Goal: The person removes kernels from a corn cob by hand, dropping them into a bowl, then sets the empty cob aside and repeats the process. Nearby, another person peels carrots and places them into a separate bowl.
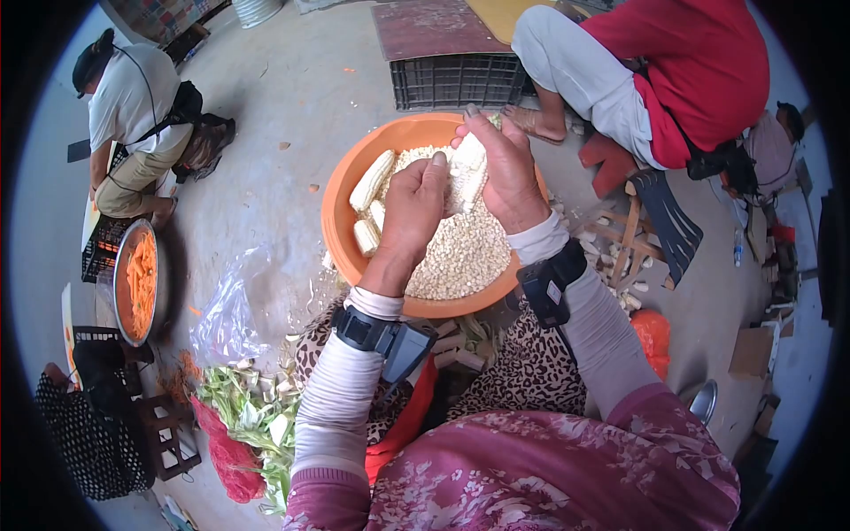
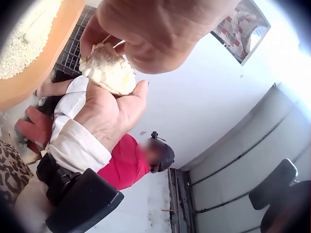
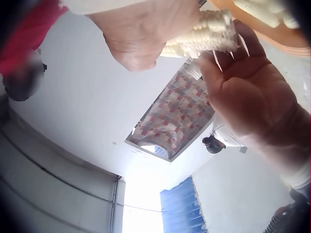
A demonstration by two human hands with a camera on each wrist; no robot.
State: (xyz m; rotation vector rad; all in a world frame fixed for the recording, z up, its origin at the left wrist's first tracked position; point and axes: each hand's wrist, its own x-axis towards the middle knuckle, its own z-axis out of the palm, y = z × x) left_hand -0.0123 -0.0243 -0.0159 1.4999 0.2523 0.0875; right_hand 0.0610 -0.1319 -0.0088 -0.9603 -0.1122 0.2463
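My right hand (image 1: 513,177) grips a white corn cob (image 1: 467,173) over an orange basin (image 1: 334,208). Part of the cob still has kernels, while a stretch near my left hand (image 1: 413,208) looks stripped. The left thumb lies close along the cob, and that hand's fingers reach around its near end. In the right wrist view, the left palm (image 3: 250,90) faces the camera with fingertips at the cob's end. Loose pale kernels (image 1: 465,257) fill much of the basin. Whole cobs (image 1: 372,181) lie on them at the left side.
Corn husks (image 1: 279,420) and a clear plastic bag (image 1: 232,314) lie at the left. A metal bowl (image 1: 158,292) holds shredded orange food. A black crate (image 1: 456,81) stands beyond the basin. People sit at both sides, one in red (image 1: 691,71). Bare cobs litter the right floor.
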